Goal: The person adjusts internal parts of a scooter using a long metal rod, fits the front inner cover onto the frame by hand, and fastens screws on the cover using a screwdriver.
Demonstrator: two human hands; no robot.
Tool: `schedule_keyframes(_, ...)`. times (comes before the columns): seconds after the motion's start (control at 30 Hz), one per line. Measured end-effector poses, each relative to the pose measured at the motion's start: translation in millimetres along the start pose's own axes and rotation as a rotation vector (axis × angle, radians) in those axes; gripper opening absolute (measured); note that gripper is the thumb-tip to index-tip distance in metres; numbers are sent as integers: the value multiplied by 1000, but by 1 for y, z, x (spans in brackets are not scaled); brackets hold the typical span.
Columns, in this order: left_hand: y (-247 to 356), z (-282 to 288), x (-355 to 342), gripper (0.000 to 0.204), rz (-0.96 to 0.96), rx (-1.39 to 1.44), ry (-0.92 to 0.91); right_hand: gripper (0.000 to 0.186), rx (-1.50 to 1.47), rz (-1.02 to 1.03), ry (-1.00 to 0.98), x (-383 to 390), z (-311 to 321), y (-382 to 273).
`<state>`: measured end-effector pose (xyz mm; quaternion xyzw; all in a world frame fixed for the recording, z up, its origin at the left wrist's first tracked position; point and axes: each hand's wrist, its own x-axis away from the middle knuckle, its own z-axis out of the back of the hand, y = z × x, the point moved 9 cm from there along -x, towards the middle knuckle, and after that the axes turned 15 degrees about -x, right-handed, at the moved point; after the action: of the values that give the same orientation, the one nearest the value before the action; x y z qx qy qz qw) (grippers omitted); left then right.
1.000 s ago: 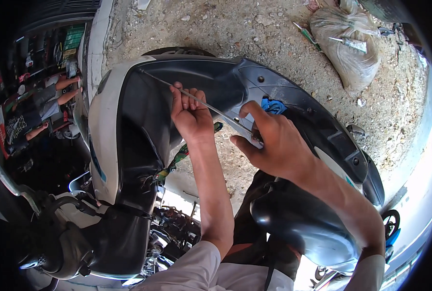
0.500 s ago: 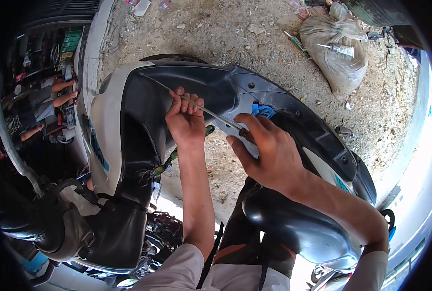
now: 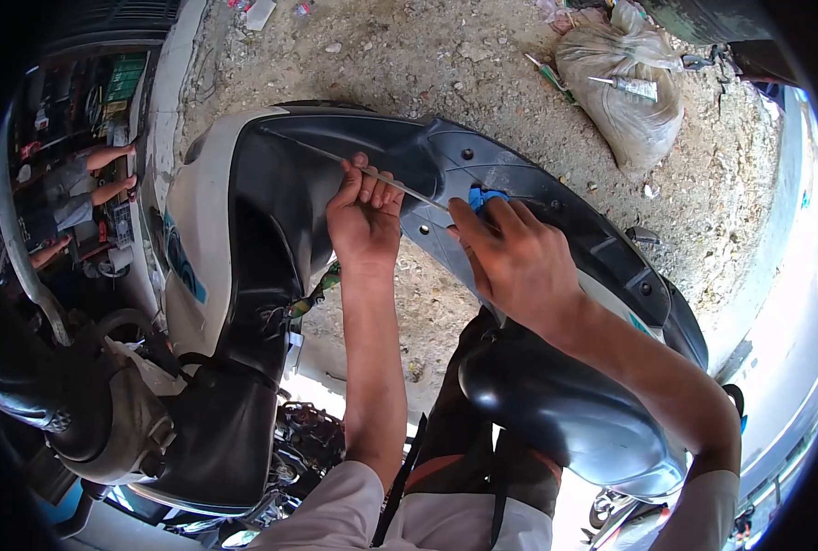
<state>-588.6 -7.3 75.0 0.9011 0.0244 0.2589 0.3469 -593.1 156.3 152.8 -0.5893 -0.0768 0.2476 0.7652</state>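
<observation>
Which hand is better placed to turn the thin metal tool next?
Probably the right hand: it is closed around the near end of the thin metal tool, while the left hand holds it partway along.

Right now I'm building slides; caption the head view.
Left hand and right hand hold a thin metal rod over a black plastic scooter panel.

A screwdriver (image 3: 423,196) with a long, thin metal shaft is held slantwise. Its shaft is steadied by the left fingers (image 3: 369,189), and its handle end is mostly hidden by the right fingers (image 3: 469,222). Beyond the left fingertips, its far end is seen at the scooter (image 3: 390,138)'s smooth black panel (image 3: 266,197); whether it is seated there cannot be told.
</observation>
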Motion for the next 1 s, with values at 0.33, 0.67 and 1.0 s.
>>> schedule_keyframes(0.33,10,-13,21,19,-44,-57,-59,21,-1529,-1427,-304,42,-63,12)
schedule_keyframes(0.67,3,12,16,18,0,-135,43,38,404,90,-95,20,-29,-26)
schedule_keyframes(1.0,21,11,32,18,-5,-98,-66,23,-1452,-1326,-146,58,-90,2)
